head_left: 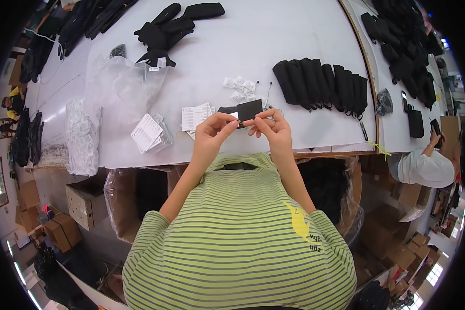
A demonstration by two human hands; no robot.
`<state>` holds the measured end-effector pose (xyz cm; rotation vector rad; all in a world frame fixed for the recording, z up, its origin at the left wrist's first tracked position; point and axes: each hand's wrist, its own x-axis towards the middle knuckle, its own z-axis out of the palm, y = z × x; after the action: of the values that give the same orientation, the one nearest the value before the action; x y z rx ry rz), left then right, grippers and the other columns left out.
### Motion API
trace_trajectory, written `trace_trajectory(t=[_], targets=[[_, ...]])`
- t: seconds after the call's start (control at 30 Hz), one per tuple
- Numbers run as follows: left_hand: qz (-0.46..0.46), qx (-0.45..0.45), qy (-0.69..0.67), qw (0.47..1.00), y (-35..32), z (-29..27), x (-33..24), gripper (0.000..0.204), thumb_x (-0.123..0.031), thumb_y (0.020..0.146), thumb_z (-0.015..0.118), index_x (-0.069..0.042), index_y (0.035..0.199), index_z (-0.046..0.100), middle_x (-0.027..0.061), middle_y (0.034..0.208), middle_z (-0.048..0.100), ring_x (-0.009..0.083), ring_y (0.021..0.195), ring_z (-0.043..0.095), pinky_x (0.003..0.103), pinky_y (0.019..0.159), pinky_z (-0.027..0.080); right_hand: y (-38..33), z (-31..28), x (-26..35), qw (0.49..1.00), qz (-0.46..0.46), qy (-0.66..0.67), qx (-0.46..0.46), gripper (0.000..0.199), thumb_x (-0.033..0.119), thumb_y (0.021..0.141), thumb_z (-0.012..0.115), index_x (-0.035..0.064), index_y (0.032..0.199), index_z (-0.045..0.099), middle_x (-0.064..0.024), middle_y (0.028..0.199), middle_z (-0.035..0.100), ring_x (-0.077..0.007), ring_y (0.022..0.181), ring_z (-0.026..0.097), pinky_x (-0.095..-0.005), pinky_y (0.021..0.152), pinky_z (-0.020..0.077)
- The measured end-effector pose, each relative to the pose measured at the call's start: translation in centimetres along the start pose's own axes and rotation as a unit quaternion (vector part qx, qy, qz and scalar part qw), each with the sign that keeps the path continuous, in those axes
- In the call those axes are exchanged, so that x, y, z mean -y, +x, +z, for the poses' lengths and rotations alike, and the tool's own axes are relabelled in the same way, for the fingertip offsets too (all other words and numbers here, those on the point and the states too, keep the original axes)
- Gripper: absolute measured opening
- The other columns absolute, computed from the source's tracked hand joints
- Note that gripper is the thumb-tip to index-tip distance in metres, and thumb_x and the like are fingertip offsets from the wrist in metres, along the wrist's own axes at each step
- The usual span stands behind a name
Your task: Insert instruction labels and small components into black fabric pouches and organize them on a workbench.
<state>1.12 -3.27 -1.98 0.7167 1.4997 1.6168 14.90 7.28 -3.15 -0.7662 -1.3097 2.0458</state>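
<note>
Near the table's front edge, both my hands come together around a small black card-like piece (250, 109). My left hand (213, 132) pinches close to its lower left corner, thumb against forefinger. My right hand (275, 133) has thumb and fingertips closed at its lower edge; a tiny dark bit shows between the two hands, too small to name. Beside my left hand lies a stack of white printed cards (195, 118), with another fanned stack (151, 133) further left. Small white tags (241, 88) with black cords lie just beyond the black piece.
A row of black fabric pouches (320, 82) lies at right. Clear plastic bags (82, 137) cover the left side, and black pouches (165, 28) are piled at the back. Lined boxes (124, 201) stand below the table edge. Another person (423, 168) is at far right.
</note>
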Motion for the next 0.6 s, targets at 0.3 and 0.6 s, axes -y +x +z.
trace_trajectory(t=[0.3,0.6], targets=[[0.049,0.039,0.186,0.981,-2.0,0.7,-0.6,0.012,-0.015,0.087,0.063,-0.004,0.091,0.064,-0.0053,0.055,0.036,0.003,0.051,0.03,0.023,0.046,0.023,-2.0,1.3,-0.8,0.998,0.029,0.011,-0.046,0.019,0.02,0.086,0.067,0.0022,0.082,0.062,-0.0043,0.074,0.066,-0.0088,0.062,0.06,-0.0196,0.052,0.0391],[-0.016,0.029,0.127,0.991,-3.4,1.0,-0.1,0.013,-0.015,0.088,0.062,-0.003,0.088,0.063,-0.0074,0.054,0.04,0.0016,0.051,0.029,0.021,0.047,0.021,-3.9,2.4,-1.2,0.986,-0.067,-0.117,-0.101,0.015,0.016,0.084,0.069,0.002,0.081,0.065,-0.0017,0.078,0.066,-0.008,0.067,0.06,-0.02,0.057,0.0399]])
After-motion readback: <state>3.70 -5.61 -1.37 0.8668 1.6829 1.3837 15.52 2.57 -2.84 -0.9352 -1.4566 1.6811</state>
